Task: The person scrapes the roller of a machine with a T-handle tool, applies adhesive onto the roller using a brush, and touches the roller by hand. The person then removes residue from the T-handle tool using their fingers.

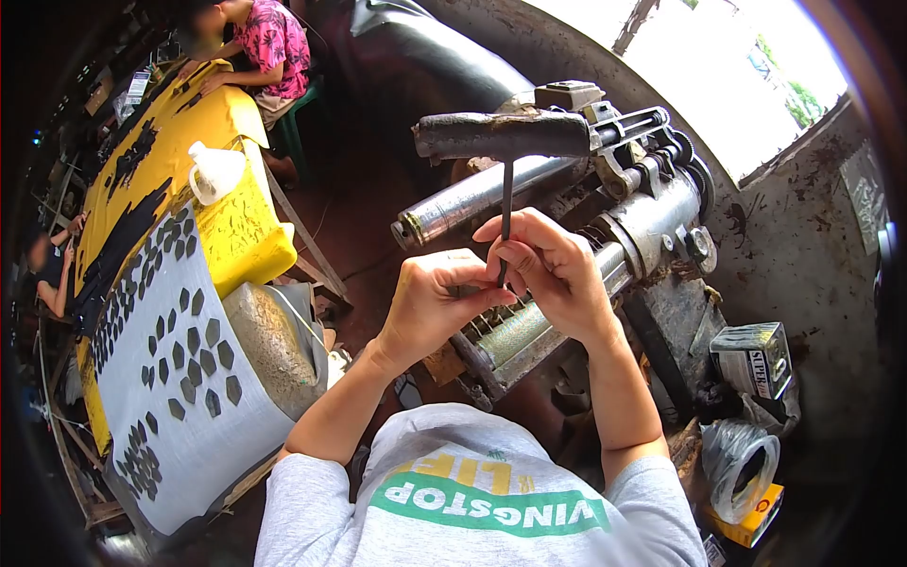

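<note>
In the head view, both my hands are raised together in front of my chest. My left hand [444, 293] has its fingers pinched at the lower end of a thin dark strip [507, 203]. My right hand [548, 269] pinches the same strip just above and beside it. The strip runs straight up to a thick dark roller or bar [505, 135], which lies crosswise above my hands. Behind and below them stands a machine with metal rollers and gears [652, 213]; a greenish roller [520, 335] shows under my fingers.
At left, a long table with a yellow cover [250, 227] bears a white jug [215, 172] and a grey sheet [189, 482] with several dark pentagonal pieces. A person in a pink shirt [274, 42] sits there; another is at far left. A metal can [751, 359] stands at right.
</note>
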`<state>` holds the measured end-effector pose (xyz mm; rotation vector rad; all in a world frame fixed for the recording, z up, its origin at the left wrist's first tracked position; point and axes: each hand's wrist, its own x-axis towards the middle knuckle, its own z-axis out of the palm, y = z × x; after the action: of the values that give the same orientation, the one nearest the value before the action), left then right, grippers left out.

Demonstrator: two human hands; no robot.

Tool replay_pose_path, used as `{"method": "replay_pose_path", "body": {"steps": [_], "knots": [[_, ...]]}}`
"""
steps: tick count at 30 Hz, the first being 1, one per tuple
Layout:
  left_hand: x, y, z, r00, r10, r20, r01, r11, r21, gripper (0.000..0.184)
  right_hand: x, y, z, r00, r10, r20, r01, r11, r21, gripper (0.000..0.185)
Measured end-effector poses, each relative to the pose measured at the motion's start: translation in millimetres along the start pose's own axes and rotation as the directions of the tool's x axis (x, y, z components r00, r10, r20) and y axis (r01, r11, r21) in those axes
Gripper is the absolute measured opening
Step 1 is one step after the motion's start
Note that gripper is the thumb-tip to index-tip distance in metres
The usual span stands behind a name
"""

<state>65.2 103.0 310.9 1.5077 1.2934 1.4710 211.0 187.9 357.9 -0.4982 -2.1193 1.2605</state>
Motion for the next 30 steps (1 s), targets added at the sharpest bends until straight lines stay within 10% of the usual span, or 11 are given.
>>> {"method": "replay_pose_path", "body": {"steps": [30], "knots": [[-1.2, 0.1, 5.6, 0.995, -0.055, -0.087, 0.052, 0.998, -0.026, 0.016, 4.3, 3.4, 8.6, 0.988, 0.076, -0.134, -0.061, 0.991, 0.116, 0.010]]}}
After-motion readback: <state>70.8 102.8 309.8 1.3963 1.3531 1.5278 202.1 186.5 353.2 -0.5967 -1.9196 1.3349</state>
